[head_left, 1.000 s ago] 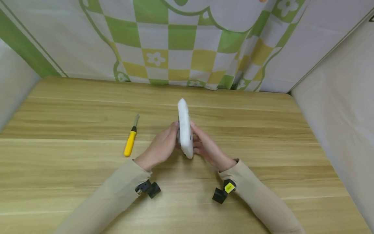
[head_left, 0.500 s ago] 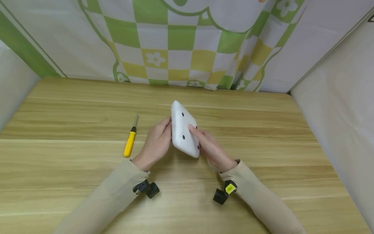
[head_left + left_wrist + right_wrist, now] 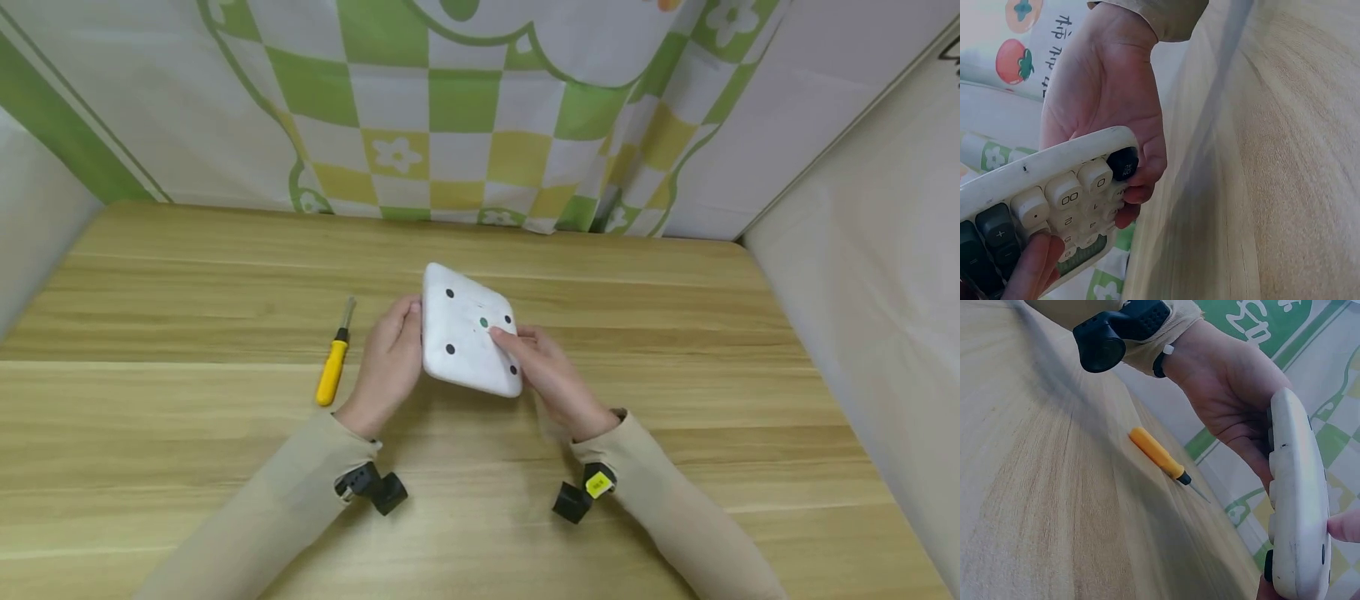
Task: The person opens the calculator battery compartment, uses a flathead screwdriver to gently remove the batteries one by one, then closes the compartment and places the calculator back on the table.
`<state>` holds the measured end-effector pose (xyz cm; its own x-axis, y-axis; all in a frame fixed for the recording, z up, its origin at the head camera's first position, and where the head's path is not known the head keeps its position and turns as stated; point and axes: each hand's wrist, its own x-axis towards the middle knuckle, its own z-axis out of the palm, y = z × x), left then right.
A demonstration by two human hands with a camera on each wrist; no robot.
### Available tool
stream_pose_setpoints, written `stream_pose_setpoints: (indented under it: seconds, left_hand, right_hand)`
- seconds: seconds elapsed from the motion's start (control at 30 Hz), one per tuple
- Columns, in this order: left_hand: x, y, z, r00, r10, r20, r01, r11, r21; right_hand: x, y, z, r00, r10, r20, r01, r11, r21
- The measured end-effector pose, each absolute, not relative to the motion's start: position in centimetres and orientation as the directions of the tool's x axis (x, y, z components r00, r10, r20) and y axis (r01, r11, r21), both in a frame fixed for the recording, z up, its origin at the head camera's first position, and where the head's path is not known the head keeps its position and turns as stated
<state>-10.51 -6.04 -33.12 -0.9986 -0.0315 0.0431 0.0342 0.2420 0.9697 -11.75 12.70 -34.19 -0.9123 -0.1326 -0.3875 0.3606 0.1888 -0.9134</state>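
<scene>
Both hands hold a white calculator (image 3: 465, 342) over the table, its back with several dark round feet facing the head camera. My left hand (image 3: 392, 354) grips the left edge, thumb beside the rim. In the left wrist view its fingers (image 3: 1032, 265) lie across the keys. On the other edge my right hand (image 3: 551, 375) holds the calculator, thumb pressed on the back near a small green dot and fingers behind. Round cream keys and dark green keys show on the face in the left wrist view. The right wrist view sees the calculator side-on.
A yellow-handled screwdriver (image 3: 333, 367) lies on the wooden table (image 3: 712, 358), left of the hands, tip pointing away. Behind the table hangs a green, white and yellow checked curtain (image 3: 465, 100). Small black cameras sit on both wrists.
The calculator has turned from edge-on to showing its back to the head camera. The left hand has shifted slightly left, and the right thumb now lies across the back. The screwdriver stays in place.
</scene>
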Motion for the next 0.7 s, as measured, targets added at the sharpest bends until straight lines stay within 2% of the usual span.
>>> stream_pose_setpoints:
  seconds: [0.23,0.47,0.7]
  left_hand:
    - [-10.5,-6.1,-33.2,-0.999,-0.032,0.004,-0.004,0.254,0.967]
    - [-10.6,-6.2,-33.5,-0.997,0.03,-0.069,-0.061,0.221,0.973]
    - [-10.6,-6.6,-33.8,-0.994,0.066,-0.09,-0.06,0.365,0.929]
  right_hand:
    - [-11.6,13.1,-33.9,-0.915,-0.107,-0.389,0.356,0.241,-0.903]
    - [-11.5,13.7,-33.8,-0.924,-0.107,-0.368,0.329,0.271,-0.905]
    - [-11.6,14.2,-33.6,-0.927,-0.133,-0.35,0.303,0.285,-0.909]
